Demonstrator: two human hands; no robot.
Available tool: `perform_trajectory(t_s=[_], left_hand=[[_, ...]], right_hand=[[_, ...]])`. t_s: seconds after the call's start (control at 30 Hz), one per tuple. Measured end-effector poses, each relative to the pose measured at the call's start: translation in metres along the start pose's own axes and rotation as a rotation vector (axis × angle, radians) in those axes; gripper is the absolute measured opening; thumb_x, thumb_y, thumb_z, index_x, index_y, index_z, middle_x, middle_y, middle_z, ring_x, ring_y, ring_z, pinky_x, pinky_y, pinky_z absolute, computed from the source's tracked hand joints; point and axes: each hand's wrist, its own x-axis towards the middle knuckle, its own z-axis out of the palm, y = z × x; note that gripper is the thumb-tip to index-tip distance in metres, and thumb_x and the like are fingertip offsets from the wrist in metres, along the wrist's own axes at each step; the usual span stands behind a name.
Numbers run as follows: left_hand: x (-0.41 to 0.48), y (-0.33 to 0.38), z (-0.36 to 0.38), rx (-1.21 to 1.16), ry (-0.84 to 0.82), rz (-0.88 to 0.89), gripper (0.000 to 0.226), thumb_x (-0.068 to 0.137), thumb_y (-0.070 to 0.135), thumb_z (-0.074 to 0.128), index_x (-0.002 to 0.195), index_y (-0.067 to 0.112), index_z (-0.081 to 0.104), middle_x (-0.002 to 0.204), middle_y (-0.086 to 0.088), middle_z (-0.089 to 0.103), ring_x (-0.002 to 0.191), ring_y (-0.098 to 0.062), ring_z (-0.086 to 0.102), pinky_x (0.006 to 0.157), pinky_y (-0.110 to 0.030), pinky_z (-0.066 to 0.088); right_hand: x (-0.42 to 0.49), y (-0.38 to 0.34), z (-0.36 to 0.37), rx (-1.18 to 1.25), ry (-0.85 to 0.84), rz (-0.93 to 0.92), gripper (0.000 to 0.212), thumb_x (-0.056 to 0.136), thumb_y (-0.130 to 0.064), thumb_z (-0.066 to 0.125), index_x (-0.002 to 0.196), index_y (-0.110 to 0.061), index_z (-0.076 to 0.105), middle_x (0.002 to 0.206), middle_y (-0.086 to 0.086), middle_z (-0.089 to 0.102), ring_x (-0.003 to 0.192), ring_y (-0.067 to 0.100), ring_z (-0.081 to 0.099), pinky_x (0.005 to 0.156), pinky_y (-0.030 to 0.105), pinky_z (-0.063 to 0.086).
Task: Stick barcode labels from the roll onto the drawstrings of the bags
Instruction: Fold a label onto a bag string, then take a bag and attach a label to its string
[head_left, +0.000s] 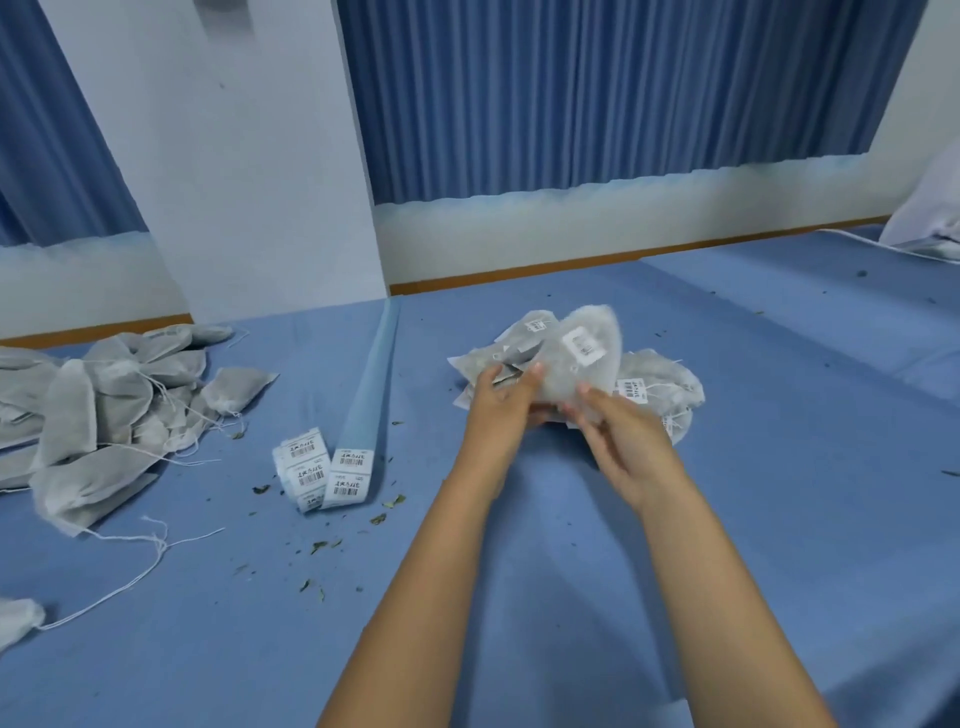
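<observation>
– Holding what, both hands?
– Yes. Left hand (501, 395) and right hand (618, 441) are both on one bag (558, 382), lifted just above the labelled pile (662, 382) on the blue worktop (519, 519). Left fingers curl round its lower left edge, right fingers pinch the lower right part.
– Label on it?
– A barcode label (584, 344) shows against the bag's face. Can't tell if it's wrapped on the drawstring, because the string is hidden there.
– Roll?
– The label roll (324, 470) lies well left of the hands, with its backing strip (371, 374) running off toward the wall. The unlabelled heap (104, 395) is far left.
– Risks?
– These are judgements. If the bag is dropped loosely, its tag could stick to a neighbour's fabric or to another tag. The strings in the heap look tangled, so pulling one bag may drag several. Leaf crumbs (379, 512) lie right by the roll, and grit on the adhesive would weaken the bond. The roll sits loose, so a hard peel could unwind it or tear a label.
</observation>
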Motion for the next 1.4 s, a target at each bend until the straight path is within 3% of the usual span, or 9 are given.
perform_trajectory(t_s=[0.1, 0.2, 0.37, 0.5, 0.83, 0.97, 1.13, 1.27, 1.4], left_hand=[[0.0, -0.001, 0.016, 0.144, -0.079, -0.011, 0.05, 0.095, 0.029, 0.061, 0.138, 0.02, 0.038, 0.117, -0.004, 0.066, 0.106, -0.019, 0.067, 0.094, -0.033, 0.053], [-0.003, -0.008, 0.02, 0.214, -0.067, 0.01, 0.025, 0.096, 0.02, 0.06, 0.119, 0.016, 0.052, 0.121, -0.008, 0.064, 0.11, -0.02, 0.063, 0.099, -0.035, 0.05], [-0.01, -0.016, 0.001, 0.375, -0.013, 0.157, 0.019, 0.096, 0.02, 0.06, 0.113, 0.014, 0.064, 0.099, 0.01, 0.063, 0.083, 0.01, 0.056, 0.073, 0.001, 0.04], [-0.022, -0.017, -0.035, 0.37, 0.121, 0.242, 0.009, 0.097, 0.018, 0.057, 0.096, 0.02, 0.065, 0.085, 0.01, 0.066, 0.073, 0.01, 0.059, 0.071, -0.006, 0.043], [-0.073, -0.011, -0.184, 0.537, 0.461, 0.395, 0.029, 0.102, 0.027, 0.036, 0.102, 0.012, 0.06, 0.095, 0.002, 0.066, 0.09, -0.012, 0.062, 0.078, -0.025, 0.047], [-0.091, -0.007, -0.26, 1.061, 0.669, 0.199, 0.012, 0.095, 0.011, 0.045, 0.097, 0.013, 0.058, 0.094, -0.006, 0.062, 0.095, -0.025, 0.055, 0.07, -0.034, 0.037], [-0.118, -0.01, -0.333, 1.543, 0.727, -0.085, 0.021, 0.097, 0.021, 0.049, 0.115, 0.018, 0.058, 0.123, -0.002, 0.057, 0.131, -0.023, 0.04, 0.112, -0.033, 0.022], [-0.131, -0.019, -0.358, 1.531, 0.673, -0.193, 0.021, 0.096, 0.01, 0.043, 0.112, 0.013, 0.055, 0.118, -0.005, 0.055, 0.109, -0.022, 0.052, 0.085, -0.028, 0.037], [-0.133, -0.02, -0.363, 1.47, 0.655, -0.134, 0.018, 0.091, 0.005, 0.046, 0.103, 0.009, 0.059, 0.109, -0.007, 0.056, 0.096, -0.022, 0.054, 0.071, -0.03, 0.039]], right_hand=[[0.013, -0.006, 0.004, 0.255, 0.088, 0.038, 0.013, 0.094, -0.007, 0.056, 0.088, 0.003, 0.062, 0.078, 0.01, 0.07, 0.087, 0.019, 0.069, 0.088, 0.025, 0.053], [0.014, 0.001, 0.012, 0.29, 0.123, 0.087, 0.015, 0.094, 0.001, 0.05, 0.083, 0.003, 0.059, 0.08, 0.017, 0.066, 0.075, 0.02, 0.069, 0.067, 0.021, 0.058], [0.003, 0.031, 0.033, 0.258, 0.116, 0.09, 0.022, 0.094, 0.006, 0.044, 0.08, 0.003, 0.061, 0.06, 0.006, 0.069, 0.058, 0.011, 0.069, 0.053, 0.017, 0.053], [-0.008, 0.057, 0.063, 0.184, 0.034, 0.087, 0.025, 0.093, 0.008, 0.042, 0.081, 0.003, 0.063, 0.064, 0.007, 0.07, 0.06, 0.01, 0.069, 0.055, 0.017, 0.053], [-0.051, 0.158, 0.176, -0.024, -0.249, 0.179, 0.019, 0.092, 0.006, 0.046, 0.084, 0.001, 0.063, 0.076, 0.011, 0.066, 0.067, 0.011, 0.065, 0.065, 0.017, 0.053], [-0.064, 0.206, 0.214, -0.5, -0.436, 0.106, 0.025, 0.084, 0.014, 0.049, 0.095, 0.001, 0.067, 0.093, 0.013, 0.068, 0.079, 0.013, 0.063, 0.072, 0.016, 0.051], [-0.077, 0.269, 0.24, -1.102, -0.758, -0.192, 0.032, 0.083, 0.002, 0.056, 0.112, -0.003, 0.066, 0.112, 0.013, 0.065, 0.095, 0.017, 0.056, 0.089, 0.027, 0.045], [-0.075, 0.292, 0.257, -1.402, -0.886, -0.399, 0.023, 0.085, -0.018, 0.064, 0.106, -0.012, 0.07, 0.11, 0.007, 0.058, 0.111, 0.021, 0.044, 0.091, 0.034, 0.042], [-0.072, 0.296, 0.264, -1.514, -0.886, -0.488, 0.013, 0.089, -0.013, 0.057, 0.091, -0.009, 0.069, 0.108, 0.005, 0.056, 0.11, 0.021, 0.043, 0.087, 0.033, 0.039]])
